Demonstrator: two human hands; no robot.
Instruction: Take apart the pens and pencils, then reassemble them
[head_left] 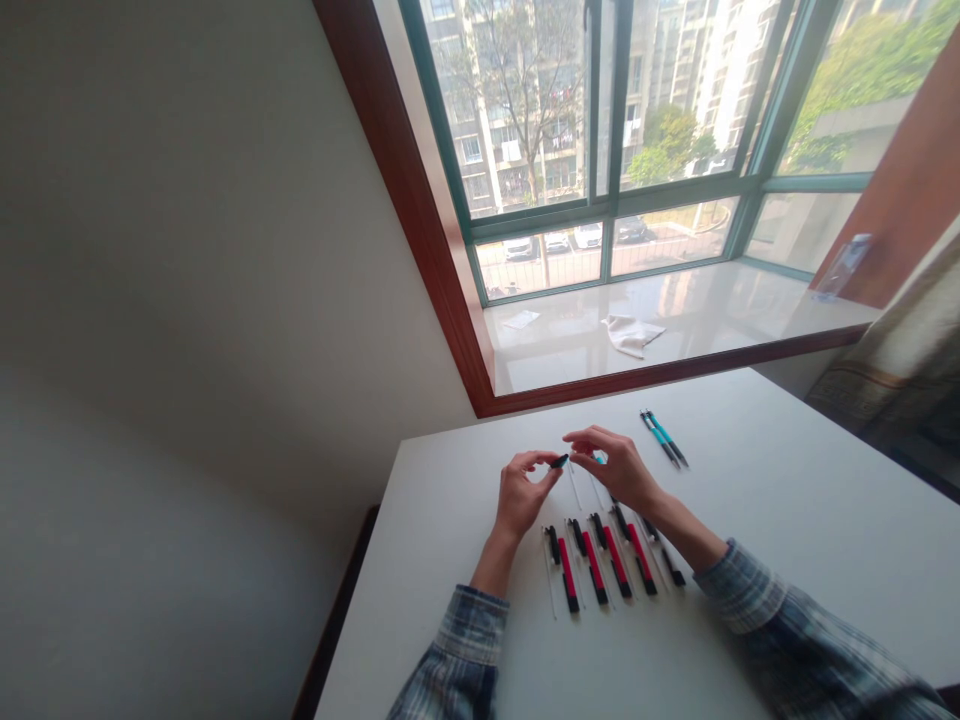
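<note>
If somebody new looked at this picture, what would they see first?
Probably the bright green-framed glass window at the upper right. Then the slim red-and-black pen barrels lined up on the white tabletop, lower right of centre. Just above them, a bare left hand pinches a small dark piece beside the bare right hand.

Hands (523, 495) over white table (420, 560), left pinching dark piece (559, 461) — red pen barrels (592, 560) nearby

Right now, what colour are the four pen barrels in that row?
The pen barrels are red with black lower ends, clearest in the head view.
</note>
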